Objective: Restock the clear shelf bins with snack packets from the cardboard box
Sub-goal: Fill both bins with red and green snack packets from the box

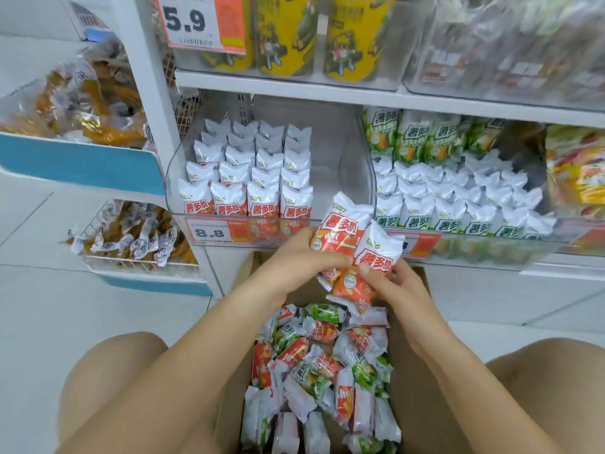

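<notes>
The white shelf unit [294,86] is filling the far half of the view, and on its lower shelf two clear bins are sitting side by side. The left bin [357,178] is carrying four neat rows of red packets [248,178] standing upright, while a bare strip is showing along its right side, just far of the hands. The right bin [376,198] is packed with green packets [458,198] of the same kind.

Near the person, between the knees, the cardboard box [412,371] is lying open, with loose red and green packets [324,371] heaped inside it in no order.

Above the far end of the box, both hands are working together. The left hand [294,260] is curling its fingers round one red packet [340,231], and the right hand [389,283] is pinching a second red packet [376,253] just beside the first, the two packets touching. Both packets are standing nearly upright, tilted a little to the right, with their long axes pointing up and away toward the shelf.

The gap in the left bin is lying directly beyond the held packets and slightly above them, and the left hand looks a shade nearer to it; the packets are probably already turned the way the standing rows need them
</notes>
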The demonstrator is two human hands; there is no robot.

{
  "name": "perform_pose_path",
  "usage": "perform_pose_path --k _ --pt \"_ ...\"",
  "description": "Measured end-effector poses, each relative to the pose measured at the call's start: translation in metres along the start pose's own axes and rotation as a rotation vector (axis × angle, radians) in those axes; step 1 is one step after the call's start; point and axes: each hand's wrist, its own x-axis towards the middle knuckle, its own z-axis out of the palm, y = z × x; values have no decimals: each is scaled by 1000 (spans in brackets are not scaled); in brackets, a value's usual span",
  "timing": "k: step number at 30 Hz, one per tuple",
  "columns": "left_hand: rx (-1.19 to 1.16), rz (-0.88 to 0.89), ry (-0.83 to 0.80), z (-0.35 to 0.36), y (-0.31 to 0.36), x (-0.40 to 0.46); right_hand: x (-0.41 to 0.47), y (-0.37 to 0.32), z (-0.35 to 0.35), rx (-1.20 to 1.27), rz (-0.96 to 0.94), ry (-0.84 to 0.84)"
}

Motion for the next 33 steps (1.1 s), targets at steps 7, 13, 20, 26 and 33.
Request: perform_pose_path --k 7,13,20,26,33 --pt "-105 84 -27 -10 23 5 15 -46 4 -106 -93 11" --pt "-290 128 126 -25 29 26 35 -69 -2 -160 -169 123" --pt "-375 310 418 -43 30 42 69 -87 -6 -256 -459 211" --pt "-225 413 532 -45 50 76 119 -78 -21 -194 -484 143" --pt "49 322 664 -46 74 171 142 -73 -19 -489 -496 114"
